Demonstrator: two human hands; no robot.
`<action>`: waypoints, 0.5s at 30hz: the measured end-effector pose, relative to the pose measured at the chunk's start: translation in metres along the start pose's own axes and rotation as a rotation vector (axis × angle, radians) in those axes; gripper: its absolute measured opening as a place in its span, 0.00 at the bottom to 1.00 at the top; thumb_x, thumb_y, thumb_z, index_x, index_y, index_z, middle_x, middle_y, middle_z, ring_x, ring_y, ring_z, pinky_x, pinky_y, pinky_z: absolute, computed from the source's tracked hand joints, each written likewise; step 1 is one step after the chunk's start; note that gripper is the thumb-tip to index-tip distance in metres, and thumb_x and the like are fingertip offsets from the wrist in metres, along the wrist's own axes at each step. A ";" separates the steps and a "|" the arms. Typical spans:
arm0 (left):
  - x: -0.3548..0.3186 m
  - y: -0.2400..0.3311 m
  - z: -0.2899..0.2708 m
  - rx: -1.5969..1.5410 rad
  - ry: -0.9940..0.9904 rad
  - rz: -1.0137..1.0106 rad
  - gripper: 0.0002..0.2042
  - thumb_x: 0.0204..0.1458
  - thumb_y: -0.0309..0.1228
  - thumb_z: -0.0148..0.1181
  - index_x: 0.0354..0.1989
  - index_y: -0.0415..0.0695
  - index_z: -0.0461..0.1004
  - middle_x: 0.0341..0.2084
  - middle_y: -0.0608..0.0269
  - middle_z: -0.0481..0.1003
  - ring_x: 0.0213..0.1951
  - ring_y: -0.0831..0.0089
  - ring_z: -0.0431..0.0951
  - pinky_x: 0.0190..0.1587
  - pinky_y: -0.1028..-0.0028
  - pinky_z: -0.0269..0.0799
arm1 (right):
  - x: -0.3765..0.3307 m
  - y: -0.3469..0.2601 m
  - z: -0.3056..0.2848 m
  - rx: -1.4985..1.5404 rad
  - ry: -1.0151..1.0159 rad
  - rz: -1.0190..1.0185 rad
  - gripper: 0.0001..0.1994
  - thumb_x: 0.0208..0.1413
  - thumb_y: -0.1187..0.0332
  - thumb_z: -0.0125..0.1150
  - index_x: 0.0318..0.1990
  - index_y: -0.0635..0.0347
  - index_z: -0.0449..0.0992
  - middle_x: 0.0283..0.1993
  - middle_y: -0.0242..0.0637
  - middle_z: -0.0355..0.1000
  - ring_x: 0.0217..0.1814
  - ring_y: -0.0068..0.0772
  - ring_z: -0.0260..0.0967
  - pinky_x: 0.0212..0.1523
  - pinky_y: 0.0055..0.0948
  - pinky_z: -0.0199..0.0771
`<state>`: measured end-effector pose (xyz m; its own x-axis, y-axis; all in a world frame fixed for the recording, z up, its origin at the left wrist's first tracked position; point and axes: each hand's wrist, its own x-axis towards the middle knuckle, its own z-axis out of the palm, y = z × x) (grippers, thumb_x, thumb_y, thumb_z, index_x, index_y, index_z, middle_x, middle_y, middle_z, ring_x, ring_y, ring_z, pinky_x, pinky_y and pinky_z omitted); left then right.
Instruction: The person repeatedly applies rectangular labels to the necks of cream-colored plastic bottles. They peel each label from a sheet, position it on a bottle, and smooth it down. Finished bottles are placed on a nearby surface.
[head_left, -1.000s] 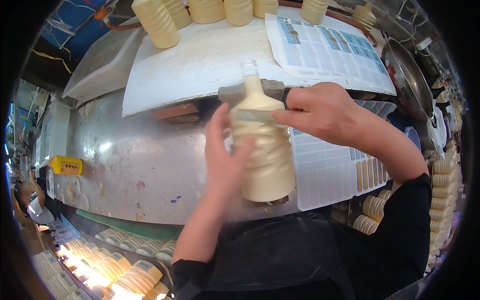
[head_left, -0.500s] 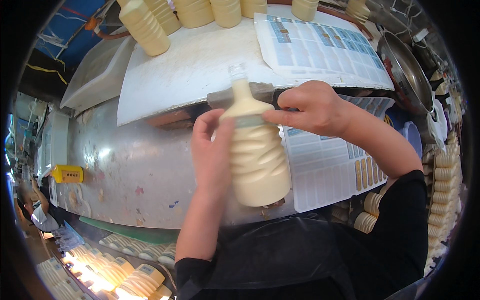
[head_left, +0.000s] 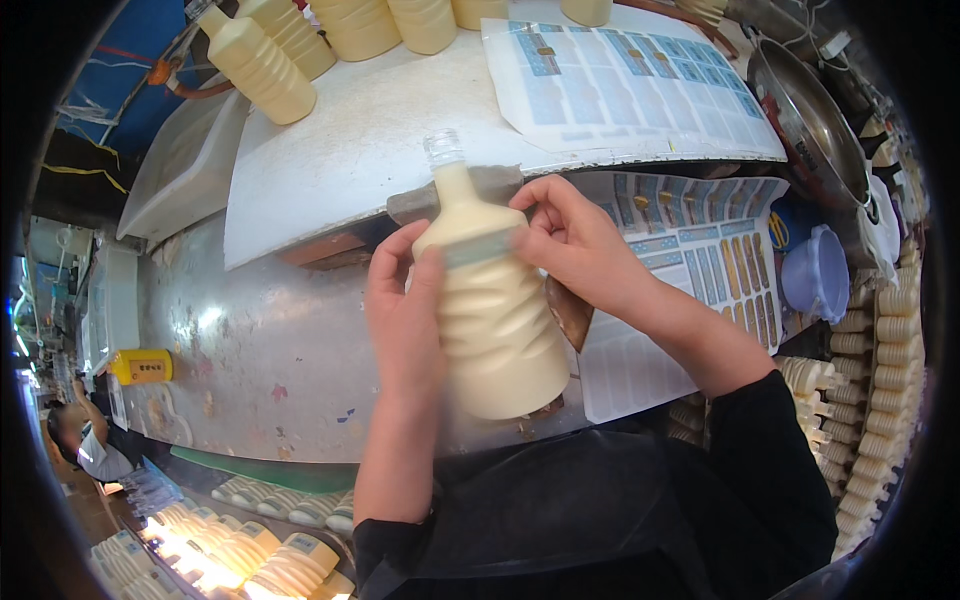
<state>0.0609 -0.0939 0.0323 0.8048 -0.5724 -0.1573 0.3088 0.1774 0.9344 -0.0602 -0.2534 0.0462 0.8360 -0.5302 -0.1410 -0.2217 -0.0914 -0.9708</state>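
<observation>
A cream bottle (head_left: 500,345) with wavy ridges and a clear neck leans in front of me, its neck toward a grey pad (head_left: 400,205). Across its shoulder runs a grey-blue band label (head_left: 478,249). My left hand (head_left: 405,300) is closed on the bottle's left side, thumb at the label's left end. On the other side, my right hand (head_left: 572,240) grips the shoulder, its thumb pressed at the label's right end. Its fingers are curled and partly hidden. Below this hand shows a brown pointed piece (head_left: 570,315) whose kind I cannot make out.
Sticker sheets lie on the white board (head_left: 350,130) and to my right (head_left: 640,370). More cream bottles (head_left: 265,75) stand at the back. A yellow container (head_left: 142,367) is at left; a metal bowl (head_left: 815,120) and lilac bucket (head_left: 815,275) are at right. Rows of bottles (head_left: 880,400) flank me.
My right hand has gone from an extended index finger on the label to a curled grip with the thumb there. Its forearm is lower. The bottle appears slightly farther left; the brown piece now shows.
</observation>
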 end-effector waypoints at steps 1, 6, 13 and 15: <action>0.001 -0.001 -0.001 0.008 0.003 0.000 0.13 0.66 0.28 0.59 0.56 0.39 0.73 0.48 0.62 0.76 0.48 0.76 0.77 0.52 0.74 0.76 | 0.002 -0.001 0.002 -0.020 0.024 0.004 0.15 0.61 0.66 0.66 0.50 0.61 0.71 0.33 0.25 0.69 0.33 0.10 0.64 0.32 0.15 0.64; 0.003 -0.002 -0.003 0.037 -0.021 -0.026 0.17 0.62 0.30 0.62 0.57 0.38 0.72 0.51 0.60 0.74 0.50 0.75 0.74 0.55 0.74 0.72 | 0.008 0.004 0.006 0.036 0.084 0.029 0.19 0.56 0.60 0.71 0.47 0.60 0.73 0.32 0.30 0.71 0.35 0.19 0.68 0.37 0.23 0.70; 0.005 -0.003 -0.006 -0.074 0.003 -0.079 0.14 0.67 0.31 0.55 0.56 0.38 0.75 0.52 0.58 0.76 0.53 0.76 0.74 0.57 0.73 0.71 | 0.004 0.001 0.010 0.050 0.086 0.035 0.13 0.64 0.64 0.65 0.50 0.60 0.71 0.32 0.24 0.70 0.30 0.11 0.65 0.32 0.15 0.65; 0.005 -0.003 -0.009 -0.149 0.006 -0.090 0.14 0.69 0.32 0.52 0.57 0.38 0.75 0.53 0.59 0.76 0.54 0.75 0.74 0.59 0.72 0.70 | 0.001 -0.004 0.005 0.233 0.021 0.068 0.13 0.66 0.63 0.62 0.51 0.60 0.70 0.33 0.24 0.70 0.30 0.11 0.64 0.32 0.15 0.64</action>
<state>0.0684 -0.0903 0.0262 0.7732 -0.5869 -0.2403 0.4510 0.2423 0.8590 -0.0559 -0.2494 0.0494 0.8117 -0.5465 -0.2063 -0.1534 0.1413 -0.9780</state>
